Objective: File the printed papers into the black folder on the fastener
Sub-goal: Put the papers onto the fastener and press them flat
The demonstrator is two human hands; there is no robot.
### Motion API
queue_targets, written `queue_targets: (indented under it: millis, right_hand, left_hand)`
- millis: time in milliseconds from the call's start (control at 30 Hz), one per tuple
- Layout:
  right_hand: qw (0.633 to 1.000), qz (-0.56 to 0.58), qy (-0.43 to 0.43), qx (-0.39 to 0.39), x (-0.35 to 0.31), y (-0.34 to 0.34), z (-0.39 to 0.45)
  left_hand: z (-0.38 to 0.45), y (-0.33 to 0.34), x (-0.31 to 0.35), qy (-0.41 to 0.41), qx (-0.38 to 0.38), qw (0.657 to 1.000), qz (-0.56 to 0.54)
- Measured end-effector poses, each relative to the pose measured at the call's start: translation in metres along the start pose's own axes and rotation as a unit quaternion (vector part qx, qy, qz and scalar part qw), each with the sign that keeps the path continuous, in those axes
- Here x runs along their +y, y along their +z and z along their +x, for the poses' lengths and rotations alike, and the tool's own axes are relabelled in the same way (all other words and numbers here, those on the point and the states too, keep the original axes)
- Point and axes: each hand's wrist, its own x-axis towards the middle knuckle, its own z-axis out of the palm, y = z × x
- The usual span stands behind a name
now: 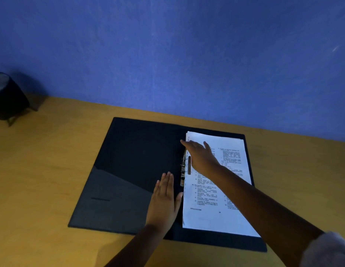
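Folder: I saw the black folder [133,170] lying open and flat on the yellow desk [42,170], its far edge near the blue wall [167,45].
Papers: the printed papers [216,199] lay as a stack on the folder's right half, their left edge along the spine.
Fastener: the metal fastener [184,170] stood at the spine, just beside the papers' left edge; in the dim light I could not tell whether the sheets were threaded onto it.
Left hand: my left hand [164,201] lay flat, palm down, on the folder's left half just beside the spine, its grip spread and holding nothing, the thumb reaching toward the papers' edge.
Right hand: my right hand [199,157] rested over the upper part of the papers by the fastener, fingers extended and loose, closed on nothing that I could see.
Other: a dark round object [8,97] stood at the desk's far left, well apart from the folder.
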Motion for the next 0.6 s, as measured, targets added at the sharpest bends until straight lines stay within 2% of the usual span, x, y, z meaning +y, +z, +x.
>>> queue_targets:
  millis: [133, 300, 400, 500, 600]
  right_hand:
    - [0.997, -0.033, -0.037, 0.055, -0.005, 0.000, -0.019]
    - [0.994, -0.056, -0.059, 0.069, -0.011, 0.013, -0.049]
    - [0.988, -0.077, -0.081, 0.104, -0.015, 0.023, -0.068]
    - [0.983, -0.127, -0.109, 0.077, -0.020, 0.037, -0.089]
    - [0.984, -0.147, -0.087, 0.051, -0.019, 0.047, -0.104]
  left_hand:
    - [0.000, 0.001, -0.001, 0.003, 0.002, 1.000, 0.005]
    - [0.000, -0.001, 0.001, 0.001, 0.005, 1.000, 0.017]
    - [0.000, 0.000, 0.001, -0.003, -0.009, 1.000, 0.005]
    - [0.000, -0.001, 0.003, -0.004, -0.008, 1.000, -0.005]
    - [0.001, -0.004, 0.005, -0.007, -0.004, 1.000, -0.008]
